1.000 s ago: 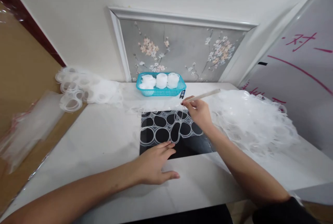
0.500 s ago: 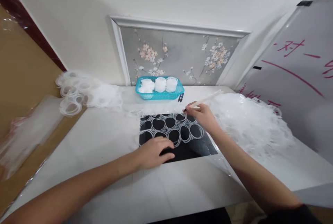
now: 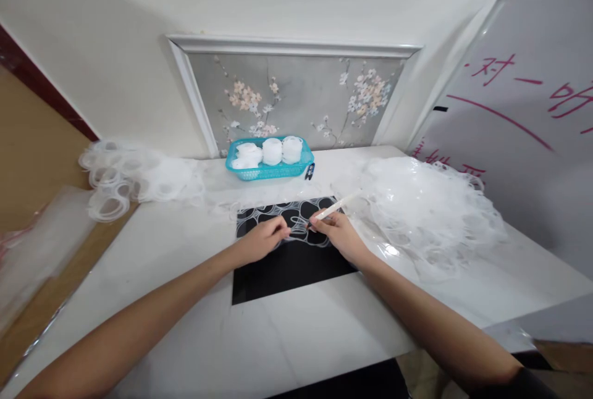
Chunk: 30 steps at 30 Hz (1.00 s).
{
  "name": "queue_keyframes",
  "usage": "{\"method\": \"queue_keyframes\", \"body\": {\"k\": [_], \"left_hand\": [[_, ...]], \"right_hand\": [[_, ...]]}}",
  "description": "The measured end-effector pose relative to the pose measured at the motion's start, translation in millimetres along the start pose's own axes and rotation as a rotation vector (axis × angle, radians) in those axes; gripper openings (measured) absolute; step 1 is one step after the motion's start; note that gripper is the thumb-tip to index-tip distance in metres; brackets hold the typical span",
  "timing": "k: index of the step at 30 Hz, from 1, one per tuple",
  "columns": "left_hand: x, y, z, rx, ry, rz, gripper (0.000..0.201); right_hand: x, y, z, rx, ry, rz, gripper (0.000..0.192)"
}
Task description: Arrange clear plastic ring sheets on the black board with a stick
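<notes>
1. The right hand (image 3: 337,235) is closed around a slim white pen-like tool (image 3: 334,206), its dark tip pressed down onto the clear plastic sheet punched with round rings (image 3: 290,220). The tool's shaft slants up and away to the right.

2. The left hand (image 3: 260,239) pinches the near edge of the same ring sheet, fingertips (image 3: 282,231) bent onto it just beside the tool tip; the two hands almost touch.

3. The ring sheet lies over the far half of a flat black rectangular mat (image 3: 287,266) in the middle of the white table (image 3: 194,312).

4. A second ago the left hand lay flat on the mat's near part and the right hand was at the sheet's far right corner. Both have since come together at the sheet's near middle, and more bare black shows below them, so the sheet seems to have been drawn back or gathered.

5. To the right, touching the mat's corner, spreads a loose heap of white ring scrap (image 3: 430,214). A smaller pile of the same ring scrap (image 3: 130,176) lies at the far left.

6. Behind the mat stands a turquoise plastic basket (image 3: 266,170) holding white rolls (image 3: 272,151), with a small dark clip (image 3: 309,171) beside it.

7. The near table front is bare; its left edge drops toward a clear bag (image 3: 41,244).
</notes>
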<state>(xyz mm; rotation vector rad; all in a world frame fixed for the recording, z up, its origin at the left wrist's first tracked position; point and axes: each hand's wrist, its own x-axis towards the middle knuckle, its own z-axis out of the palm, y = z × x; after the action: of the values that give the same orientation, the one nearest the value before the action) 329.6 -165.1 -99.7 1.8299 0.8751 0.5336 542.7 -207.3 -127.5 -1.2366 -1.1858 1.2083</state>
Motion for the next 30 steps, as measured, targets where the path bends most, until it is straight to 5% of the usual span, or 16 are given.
{"method": "queue_keyframes", "body": {"k": [10, 16, 22, 25, 30], "left_hand": [[14, -4, -5.4, -0.691, 0.347, -0.291, 0.021], [-2, 4, -19.8, -0.955, 0.485, -0.396, 0.029], [-50, 44, -26.7, -1.073, 0.31, -0.328, 0.024], [-68, 67, -25.2, -1.045, 0.202, -0.263, 0.023], [-81, 85, -22.6, -0.961, 0.055, -0.225, 0.023]], "right_hand": [[-11, 4, 7, -0.388, -0.004, -0.131, 0.026], [-15, 4, 7, -0.448, 0.006, -0.179, 0.024], [-16, -21, 15, 0.118, 0.149, -0.098, 0.029], [-19, -44, 25, 0.447, -0.015, 0.094, 0.029], [-28, -65, 43, 0.694, -0.383, 0.326, 0.021]]}}
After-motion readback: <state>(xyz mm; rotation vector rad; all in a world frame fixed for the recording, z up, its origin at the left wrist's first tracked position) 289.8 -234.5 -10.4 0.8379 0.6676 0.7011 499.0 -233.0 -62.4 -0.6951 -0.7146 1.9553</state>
